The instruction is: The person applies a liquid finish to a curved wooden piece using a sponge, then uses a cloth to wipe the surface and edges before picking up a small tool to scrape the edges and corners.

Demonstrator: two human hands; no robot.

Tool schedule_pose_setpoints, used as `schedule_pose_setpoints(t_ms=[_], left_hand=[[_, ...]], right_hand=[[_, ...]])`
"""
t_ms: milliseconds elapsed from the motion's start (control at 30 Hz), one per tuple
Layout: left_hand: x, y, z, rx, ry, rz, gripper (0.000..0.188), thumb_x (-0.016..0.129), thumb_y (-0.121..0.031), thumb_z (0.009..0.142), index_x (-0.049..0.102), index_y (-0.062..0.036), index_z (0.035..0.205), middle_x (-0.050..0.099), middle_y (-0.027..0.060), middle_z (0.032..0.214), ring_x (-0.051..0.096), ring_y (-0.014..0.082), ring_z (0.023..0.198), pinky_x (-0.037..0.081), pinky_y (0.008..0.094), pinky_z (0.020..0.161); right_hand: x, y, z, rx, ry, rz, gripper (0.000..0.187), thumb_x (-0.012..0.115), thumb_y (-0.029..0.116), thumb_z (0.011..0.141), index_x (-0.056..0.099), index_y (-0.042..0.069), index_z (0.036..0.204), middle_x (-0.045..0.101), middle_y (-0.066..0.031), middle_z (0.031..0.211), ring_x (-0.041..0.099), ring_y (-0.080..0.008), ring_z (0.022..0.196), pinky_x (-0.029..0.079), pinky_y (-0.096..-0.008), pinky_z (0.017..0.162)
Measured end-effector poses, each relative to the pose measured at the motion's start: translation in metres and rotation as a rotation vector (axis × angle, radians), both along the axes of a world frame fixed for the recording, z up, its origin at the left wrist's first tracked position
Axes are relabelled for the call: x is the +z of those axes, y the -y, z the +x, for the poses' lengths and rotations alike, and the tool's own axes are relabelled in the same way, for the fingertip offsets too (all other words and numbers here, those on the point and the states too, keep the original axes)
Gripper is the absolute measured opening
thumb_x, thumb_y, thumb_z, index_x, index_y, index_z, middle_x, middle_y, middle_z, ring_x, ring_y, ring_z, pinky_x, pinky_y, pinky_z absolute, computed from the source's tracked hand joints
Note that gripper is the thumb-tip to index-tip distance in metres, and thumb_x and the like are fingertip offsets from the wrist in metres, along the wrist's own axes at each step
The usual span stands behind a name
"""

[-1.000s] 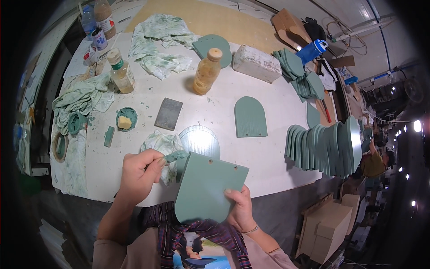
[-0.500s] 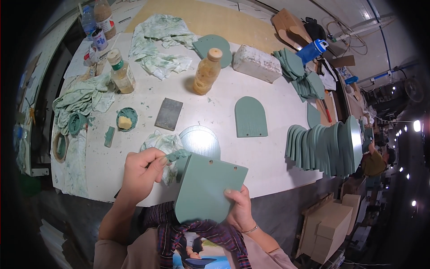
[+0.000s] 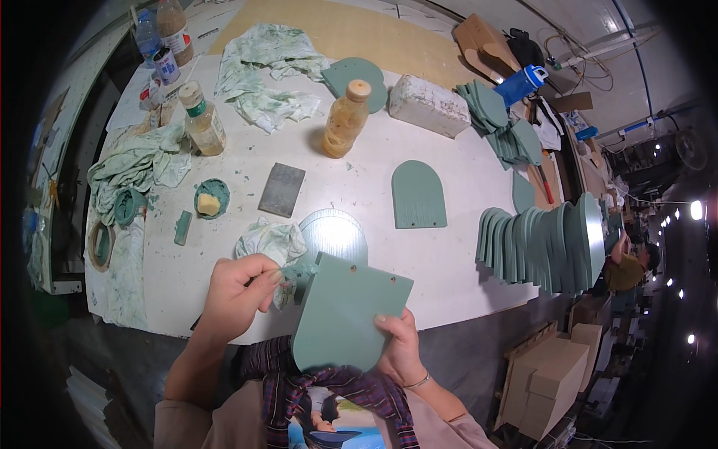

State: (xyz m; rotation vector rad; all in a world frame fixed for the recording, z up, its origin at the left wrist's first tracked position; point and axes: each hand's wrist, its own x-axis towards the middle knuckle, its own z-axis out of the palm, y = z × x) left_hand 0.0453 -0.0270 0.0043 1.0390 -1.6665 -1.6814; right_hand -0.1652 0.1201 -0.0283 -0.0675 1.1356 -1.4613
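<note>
Green panel (image 3: pixel 346 314) is held by right hand (image 3: pixel 402 346); green scrap (image 3: pixel 301 269) (blurred) is pinched by left hand (image 3: pixel 238 293), beside panel's far-left corner.

Wears dusty-pink sleeves (image 3: pixel 182 423), dark purple plaid cloth (image 3: pixel 351 382) across front, colourful printed panel (image 3: pixel 351 438) below; thin bracelet (image 3: pixel 421 381) at right wrist.

Left fingers (image 3: pixel 258 265) pinched, right fingers (image 3: pixel 393 326) seemingly curled
</note>
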Motion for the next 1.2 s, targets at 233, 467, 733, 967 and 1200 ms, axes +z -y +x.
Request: schedule_pose_setpoints(t_ms=[233, 467, 733, 967, 1200], left_hand=[[-0.0001, -0.0007, 0.0002, 0.049, 0.000, -0.020, 0.016, 0.056, -0.005, 0.092, 0.065, 0.0030, 0.080, 0.051, 0.0001, 0.051, 0.045, 0.0050, 0.048, 0.034, 0.0230, 0.047], [-0.0032, -0.0019, 0.0071, 0.019, 0.011, -0.092, 0.015, 0.058, -0.005, 0.091, 0.066, 0.0031, 0.081, 0.051, -0.0005, 0.051, 0.044, 0.0049, 0.047, 0.034, 0.0230, 0.046], [-0.0009, -0.0033, 0.0073, 0.044, 0.038, -0.062, 0.014, 0.058, -0.002, 0.090, 0.065, 0.0035, 0.079, 0.050, -0.0006, 0.051, 0.044, 0.0045, 0.047, 0.034, 0.0228, 0.046], [-0.0032, -0.0022, 0.0079, 0.053, 0.043, -0.089, 0.014, 0.058, -0.003, 0.090, 0.065, 0.0032, 0.080, 0.050, -0.0005, 0.051, 0.044, 0.0043, 0.047, 0.034, 0.0226, 0.046], [-0.0077, 0.0005, 0.0050, 0.062, 0.042, -0.159, 0.010, 0.059, -0.001, 0.088, 0.067, 0.0028, 0.084, 0.054, 0.0022, 0.056, 0.047, 0.0088, 0.050, 0.037, 0.0254, 0.049]], right_hand=[[0.0003, -0.0003, 0.0002, -0.002, 0.011, -0.001, 0.041, 0.057, 0.004, 0.080, 0.054, -0.008, 0.119, 0.062, -0.0142, 0.111, 0.063, -0.0214, 0.099, 0.051, -0.0337, 0.090], [-0.0007, -0.0011, -0.0008, 0.001, 0.020, 0.002, 0.040, 0.056, 0.004, 0.081, 0.054, -0.008, 0.119, 0.062, -0.0148, 0.111, 0.063, -0.0214, 0.099, 0.052, -0.0336, 0.090], [-0.0021, -0.0023, -0.0007, 0.012, 0.024, 0.010, 0.041, 0.056, 0.005, 0.081, 0.054, -0.009, 0.119, 0.062, -0.0149, 0.111, 0.063, -0.0217, 0.098, 0.052, -0.0335, 0.089], [-0.0008, -0.0015, -0.0001, 0.002, 0.036, 0.014, 0.039, 0.056, 0.003, 0.082, 0.054, -0.008, 0.119, 0.062, -0.0149, 0.111, 0.063, -0.0212, 0.097, 0.052, -0.0335, 0.088], [-0.0008, -0.0015, -0.0002, 0.016, 0.038, 0.022, 0.038, 0.055, 0.003, 0.082, 0.054, -0.008, 0.118, 0.062, -0.0148, 0.110, 0.063, -0.0210, 0.098, 0.052, -0.0326, 0.087]])
